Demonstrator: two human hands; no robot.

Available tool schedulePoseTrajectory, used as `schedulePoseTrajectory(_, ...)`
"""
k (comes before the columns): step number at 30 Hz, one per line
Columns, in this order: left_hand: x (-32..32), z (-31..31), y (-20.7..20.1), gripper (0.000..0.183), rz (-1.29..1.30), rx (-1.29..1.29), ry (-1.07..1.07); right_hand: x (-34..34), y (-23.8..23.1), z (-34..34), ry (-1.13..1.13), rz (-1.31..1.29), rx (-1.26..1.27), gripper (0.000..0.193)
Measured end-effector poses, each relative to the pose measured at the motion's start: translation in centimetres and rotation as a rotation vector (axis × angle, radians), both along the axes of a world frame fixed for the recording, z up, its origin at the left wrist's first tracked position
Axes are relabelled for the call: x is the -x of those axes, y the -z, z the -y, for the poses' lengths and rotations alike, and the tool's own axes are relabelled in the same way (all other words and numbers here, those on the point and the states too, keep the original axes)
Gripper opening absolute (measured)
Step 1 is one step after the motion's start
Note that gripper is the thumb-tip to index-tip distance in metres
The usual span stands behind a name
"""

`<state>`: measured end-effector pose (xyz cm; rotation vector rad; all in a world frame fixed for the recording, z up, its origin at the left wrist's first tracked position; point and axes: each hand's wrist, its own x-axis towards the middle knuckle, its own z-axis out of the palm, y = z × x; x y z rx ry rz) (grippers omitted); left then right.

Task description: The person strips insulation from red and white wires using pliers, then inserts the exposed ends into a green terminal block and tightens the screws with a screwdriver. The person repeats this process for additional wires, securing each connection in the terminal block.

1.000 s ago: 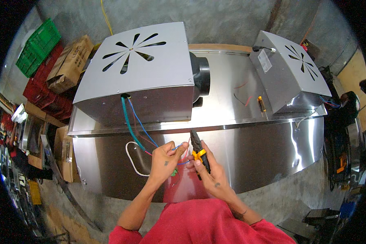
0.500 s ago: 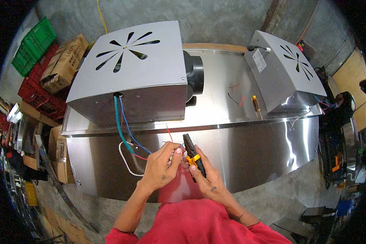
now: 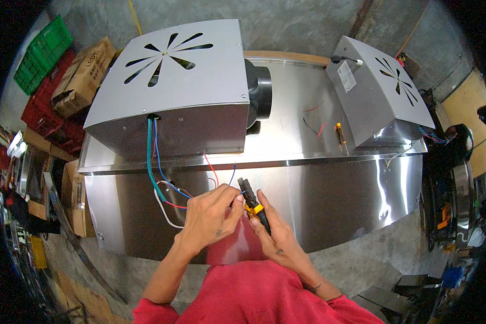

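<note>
My left hand (image 3: 211,215) is closed in a pinch on a thin blue wire, whose tip pokes out toward the pliers. In my right hand (image 3: 278,235) are combination pliers (image 3: 258,210) with black and yellow handles, their dark jaws pointing up and away from me. The jaws meet the wire close to my left fingertips; whether they bite on it is too small to tell. Green sleeving (image 3: 149,154) and a blue lead (image 3: 158,148) come out of a hole in the large grey metal box (image 3: 210,70) and run down to my left hand. A white wire (image 3: 166,215) loops beside it.
A black round duct collar (image 3: 261,93) sticks out of the large box. To the right stands a smaller vented metal box (image 3: 356,102). A yellow-black screwdriver (image 3: 340,133) and red wire scraps (image 3: 322,129) lie on the stainless steel panel (image 3: 297,102). Crates and cartons (image 3: 83,75) stand at left.
The view has shifted slightly. Both hands stay close together, with the pliers' jaws now lower along the wire. Loose blue and red wire ends have swung and now stick out above my left hand.
</note>
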<state>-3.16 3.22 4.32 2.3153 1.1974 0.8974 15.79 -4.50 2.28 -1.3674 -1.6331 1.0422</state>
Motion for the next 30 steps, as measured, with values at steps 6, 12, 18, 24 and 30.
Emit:
schedulePoseTrajectory(6,0.2,0.1,0.0,0.008,-0.059,-0.027,0.000,0.1,0.0,-0.2,-0.034,0.046,-0.037,0.064)
schedulePoseTrajectory(12,0.3,0.0,-0.2,0.012,-0.166,-0.105,0.033,0.1,0.4,-0.2,-0.035,0.097,-0.065,0.064)
schedulePoseTrajectory(18,0.2,0.1,0.0,0.013,-0.159,-0.088,0.018,0.3,0.5,-0.1,-0.032,0.111,-0.038,0.062)
schedulePoseTrajectory(24,0.5,0.1,0.0,0.012,-0.112,-0.025,0.023,0.8,1.2,0.0,-0.017,0.084,-0.049,0.060)
schedulePoseTrajectory(30,0.6,-0.4,0.5,0.011,-0.057,-0.017,0.051,0.9,1.1,-0.1,-0.008,0.083,-0.049,0.060)
